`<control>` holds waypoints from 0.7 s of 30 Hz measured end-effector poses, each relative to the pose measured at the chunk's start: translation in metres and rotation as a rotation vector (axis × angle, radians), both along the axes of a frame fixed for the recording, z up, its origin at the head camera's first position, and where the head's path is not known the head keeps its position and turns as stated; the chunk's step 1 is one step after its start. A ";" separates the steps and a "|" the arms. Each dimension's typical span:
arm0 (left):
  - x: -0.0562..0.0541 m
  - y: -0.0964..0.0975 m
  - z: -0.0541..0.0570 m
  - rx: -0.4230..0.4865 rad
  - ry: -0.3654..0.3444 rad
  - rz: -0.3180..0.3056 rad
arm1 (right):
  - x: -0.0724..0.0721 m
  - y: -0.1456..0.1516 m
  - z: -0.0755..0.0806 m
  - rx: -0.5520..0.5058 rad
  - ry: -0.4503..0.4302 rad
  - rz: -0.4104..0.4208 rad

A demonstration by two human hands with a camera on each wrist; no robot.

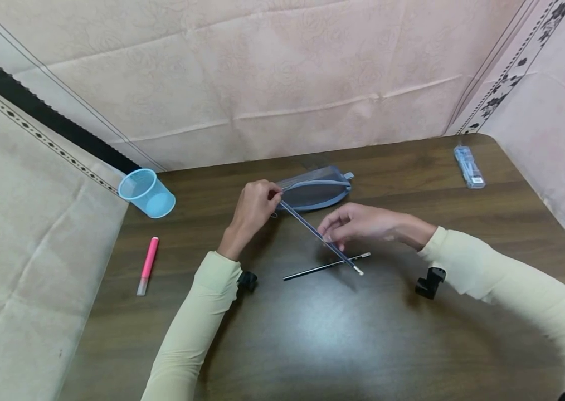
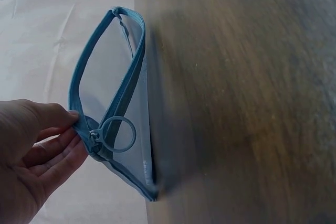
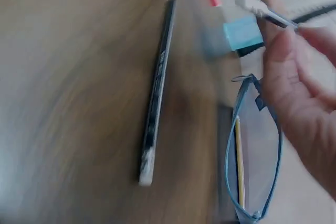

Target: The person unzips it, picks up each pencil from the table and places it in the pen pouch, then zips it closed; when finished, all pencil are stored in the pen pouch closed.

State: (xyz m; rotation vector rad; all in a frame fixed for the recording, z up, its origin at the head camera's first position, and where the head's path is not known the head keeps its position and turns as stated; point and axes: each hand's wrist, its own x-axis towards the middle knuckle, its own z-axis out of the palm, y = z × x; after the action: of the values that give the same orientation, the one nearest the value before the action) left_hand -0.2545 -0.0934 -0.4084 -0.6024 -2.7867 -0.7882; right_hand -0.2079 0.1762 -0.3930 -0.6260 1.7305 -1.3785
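My left hand (image 1: pixel 256 205) pinches the edge of a clear zip pencil case (image 1: pixel 312 196) with blue trim, beside the zip's ring pull (image 2: pixel 119 135). The case stands on the table with its mouth spread. My right hand (image 1: pixel 365 224) holds a dark pencil (image 1: pixel 302 220) between thumb and fingers. It slants from the case's near end down to its white eraser end, nearest me. Below it on the table lies a second dark pencil (image 1: pixel 312 270), also eraser-tipped. A thin yellow strip (image 3: pixel 240 156) shows inside the case in the right wrist view.
A light blue cup (image 1: pixel 154 197) stands tilted-looking at the back left corner. In front of it lies a pink marker (image 1: pixel 149 262). A small blue package (image 1: pixel 469 167) is near the back right corner. Cloth hangs behind the table and at both sides.
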 end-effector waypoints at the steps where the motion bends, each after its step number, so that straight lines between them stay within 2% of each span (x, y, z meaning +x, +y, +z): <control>1: 0.000 0.000 0.000 -0.001 -0.001 0.000 | -0.002 0.001 -0.002 0.003 -0.086 -0.020; 3: 0.001 0.001 0.000 -0.005 -0.004 -0.001 | -0.006 0.001 -0.006 -0.004 -0.255 -0.091; 6: 0.001 0.002 0.000 -0.012 -0.011 0.003 | -0.014 -0.005 -0.013 -0.078 -0.456 -0.241; 12: 0.003 0.003 0.000 -0.019 -0.025 0.014 | -0.035 -0.025 -0.030 -0.288 -0.713 -0.604; 16: 0.003 0.004 0.001 -0.020 -0.011 0.008 | -0.048 -0.040 -0.037 -0.385 -0.781 -0.810; 21: 0.001 0.003 0.003 -0.025 0.014 0.009 | -0.065 -0.058 -0.041 -0.385 -0.737 -0.998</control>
State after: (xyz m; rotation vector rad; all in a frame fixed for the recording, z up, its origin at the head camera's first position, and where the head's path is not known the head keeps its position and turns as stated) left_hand -0.2532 -0.0902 -0.4055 -0.5971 -2.7887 -0.7457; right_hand -0.2726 0.1177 -0.4342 0.6373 1.1469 -2.2566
